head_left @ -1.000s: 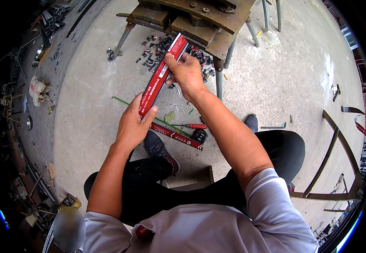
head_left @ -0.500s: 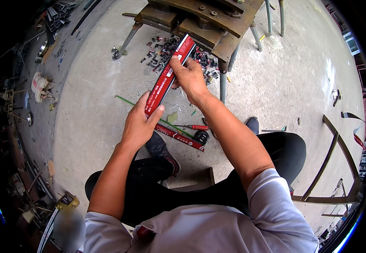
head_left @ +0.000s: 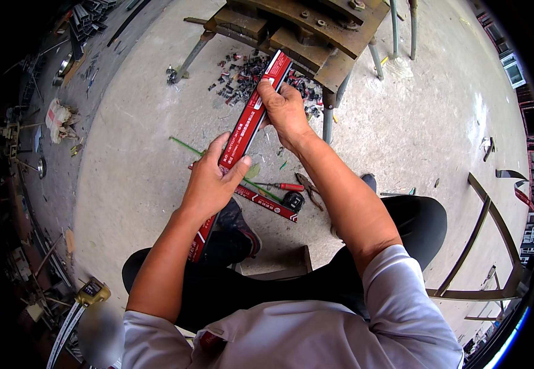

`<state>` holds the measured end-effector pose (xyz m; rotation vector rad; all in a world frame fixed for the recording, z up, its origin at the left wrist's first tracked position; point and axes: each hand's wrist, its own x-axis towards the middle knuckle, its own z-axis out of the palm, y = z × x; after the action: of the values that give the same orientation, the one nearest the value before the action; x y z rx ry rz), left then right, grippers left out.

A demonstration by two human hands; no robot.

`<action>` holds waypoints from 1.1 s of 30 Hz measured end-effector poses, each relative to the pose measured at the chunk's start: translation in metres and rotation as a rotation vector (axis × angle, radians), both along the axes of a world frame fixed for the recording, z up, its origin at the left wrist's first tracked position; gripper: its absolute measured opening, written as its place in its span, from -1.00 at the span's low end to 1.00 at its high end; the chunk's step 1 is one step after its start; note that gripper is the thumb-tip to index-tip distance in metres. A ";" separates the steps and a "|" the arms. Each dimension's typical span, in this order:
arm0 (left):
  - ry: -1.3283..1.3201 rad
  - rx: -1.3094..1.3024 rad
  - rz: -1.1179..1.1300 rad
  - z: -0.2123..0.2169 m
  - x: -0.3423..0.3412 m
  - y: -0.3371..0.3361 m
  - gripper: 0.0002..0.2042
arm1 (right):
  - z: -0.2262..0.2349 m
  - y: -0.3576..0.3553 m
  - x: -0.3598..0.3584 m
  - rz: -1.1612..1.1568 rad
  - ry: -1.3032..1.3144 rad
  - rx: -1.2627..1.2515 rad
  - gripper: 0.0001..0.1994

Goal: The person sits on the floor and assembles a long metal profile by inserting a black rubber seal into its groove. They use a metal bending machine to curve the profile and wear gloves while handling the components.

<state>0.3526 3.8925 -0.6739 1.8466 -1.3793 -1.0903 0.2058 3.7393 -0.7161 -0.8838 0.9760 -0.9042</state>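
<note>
A long, narrow strip (head_left: 247, 132) with red printed film and dark edges slants from the metal stand toward my left knee. My left hand (head_left: 213, 181) grips it partway down, thumb on one side and fingers on the other. Further up, my right hand (head_left: 286, 112) holds it near the far end, thumb lying on the red face. The strip's far end is close to the front edge of the brown metal stand (head_left: 334, 64); whether they touch I cannot tell. Its lower part (head_left: 200, 243) shows beyond my left forearm.
Cut scraps (head_left: 233, 80) lie heaped beneath the stand. Between my feet are another red strip (head_left: 266, 203), a tape measure (head_left: 293, 200), a red-handled screwdriver (head_left: 290, 186), pliers (head_left: 309, 189) and a thin green rod (head_left: 185, 145). A bent metal frame (head_left: 493, 221) stands at the right.
Both hands and the strip have shifted slightly right. The strip's lower part now shows past my left forearm, and the pliers, mostly covered before, are in plain view.
</note>
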 end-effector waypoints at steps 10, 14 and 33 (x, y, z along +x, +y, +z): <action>0.319 0.084 0.027 0.026 -0.011 0.000 -0.32 | 0.008 0.001 -0.007 0.001 -0.052 0.029 -0.70; 0.425 0.097 0.040 0.036 -0.011 -0.002 -0.34 | 0.018 -0.004 -0.006 0.010 -0.025 0.094 -0.74; 0.526 0.096 0.065 0.047 -0.017 -0.006 -0.44 | 0.040 -0.004 -0.009 -0.045 0.015 0.150 -0.68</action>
<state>0.3352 3.8866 -0.6266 1.5000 -0.9667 -1.4944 0.1966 3.7354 -0.6758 -0.7450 1.0662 -0.8516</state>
